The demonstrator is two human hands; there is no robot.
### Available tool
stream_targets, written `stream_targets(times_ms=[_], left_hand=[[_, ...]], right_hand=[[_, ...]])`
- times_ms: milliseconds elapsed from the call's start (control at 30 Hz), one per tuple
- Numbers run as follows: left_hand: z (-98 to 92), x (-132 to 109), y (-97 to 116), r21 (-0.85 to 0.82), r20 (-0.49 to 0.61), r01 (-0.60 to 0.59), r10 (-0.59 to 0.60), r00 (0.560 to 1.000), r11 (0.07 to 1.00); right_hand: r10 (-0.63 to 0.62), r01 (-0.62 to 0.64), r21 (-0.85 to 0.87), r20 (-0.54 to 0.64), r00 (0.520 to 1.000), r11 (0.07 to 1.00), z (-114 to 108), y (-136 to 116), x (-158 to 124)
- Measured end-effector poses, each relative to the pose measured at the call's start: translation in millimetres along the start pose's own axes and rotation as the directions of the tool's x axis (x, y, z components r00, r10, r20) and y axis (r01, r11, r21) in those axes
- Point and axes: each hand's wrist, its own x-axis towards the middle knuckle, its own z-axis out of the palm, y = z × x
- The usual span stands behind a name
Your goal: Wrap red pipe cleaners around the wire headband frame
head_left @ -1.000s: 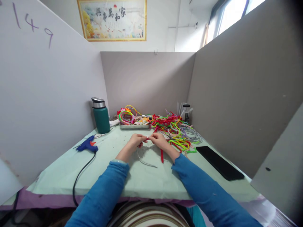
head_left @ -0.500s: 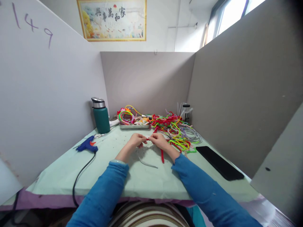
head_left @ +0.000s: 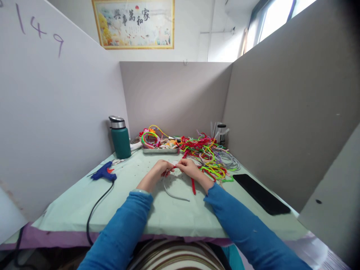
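Both hands meet over the middle of the table. My left hand (head_left: 162,169) is closed on one end of a thin grey headband (head_left: 174,197), which curves down toward me with its other end by the cloth. Fingertips of my right hand (head_left: 186,167) pinch a red pipe cleaner (head_left: 193,186) where it meets the headband's end. The pipe cleaner's tail hangs out below my right hand, and part of it is hidden behind that hand. A bit of red shows between the two hands.
Behind my right hand lies a tangled pile of colourful pipe cleaners (head_left: 201,146). A metal tray (head_left: 160,151) holds small pieces and wrapped hoops. At left are a green bottle (head_left: 120,142) and a corded blue glue gun (head_left: 104,171); a black phone (head_left: 260,193) lies at right.
My left hand has turned slightly, and more of the grey headband shows beneath it, its free end shifted a little right. My right hand has hardly moved.
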Motion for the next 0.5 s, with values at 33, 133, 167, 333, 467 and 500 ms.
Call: stream_targets(times_ms=[33,133,167,333,467,500], left_hand=[[0.4,-0.4,-0.1,-0.025,0.0,0.001,-0.001,1.0,1.0],[1.7,-0.3,-1.2,-0.095,-0.007,-0.016,0.015,1.0,0.995],[2.0,0.2,-1.8,-0.096,-0.009,-0.028,0.027,1.0,0.995],[2.9,3.4,-5.4,0.118,-0.033,-0.117,0.121,0.992,0.986],[3.4,7.3,-8.7,0.052,-0.046,-0.104,0.107,0.993,0.993],[3.4,8.5,-9.6,0.022,-0.044,-0.098,0.099,0.994,0.995]], right_hand=[[-0.004,0.004,-0.001,-0.002,1.0,1.0,-0.1,1.3,0.5],[-0.006,0.006,-0.009,-0.025,1.0,1.0,-0.4,5.7,2.4],[-0.002,0.002,-0.013,-0.037,0.999,1.0,-0.5,6.8,2.9],[0.014,-0.015,-0.018,-0.069,0.998,1.0,-0.1,7.8,3.4],[0.011,-0.011,0.004,-0.047,0.999,1.0,1.1,8.0,2.9],[0.006,-0.006,0.007,-0.043,0.999,1.0,1.3,8.5,3.1]])
